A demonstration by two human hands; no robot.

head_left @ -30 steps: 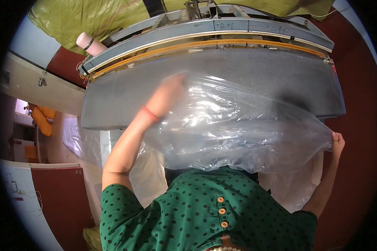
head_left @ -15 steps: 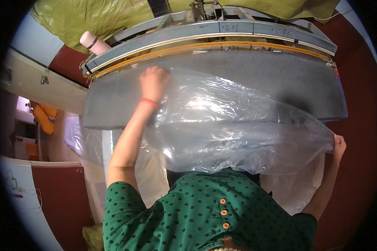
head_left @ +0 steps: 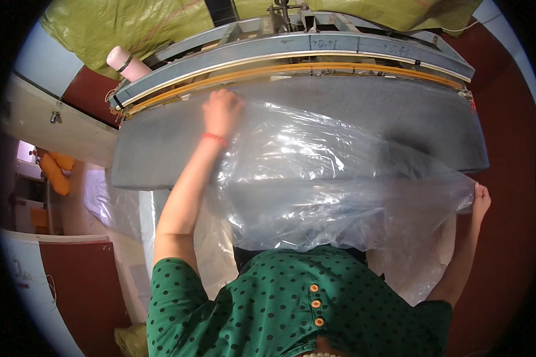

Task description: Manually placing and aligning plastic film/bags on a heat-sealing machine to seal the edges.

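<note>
A large clear plastic sheet point(head_left: 315, 172), wrinkled and shiny, stretches between my hands over a grey padded work surface point(head_left: 161, 143) and hangs down in front of my body. My left hand point(head_left: 223, 113), with a red band at the wrist, is closed on the sheet's far left corner, close to the surface's back edge. Out at the right, beyond the front right of the surface, my right hand point(head_left: 481, 199) pinches the sheet's gathered right end. Whether the sheet is one layer or a bag, I cannot tell.
Behind the surface runs a long metal sealing bar point(head_left: 268, 47) with orange strips point(head_left: 292, 65) below it. A pink roll point(head_left: 128, 64) leans at its left end. Yellow-green woven sheeting point(head_left: 125, 30) hangs behind. More clear film point(head_left: 405, 273) lies near my lap.
My left hand has shifted slightly right along the back edge with the plastic sheet. My right hand has barely moved and keeps its pinch. The view has tilted a little.
</note>
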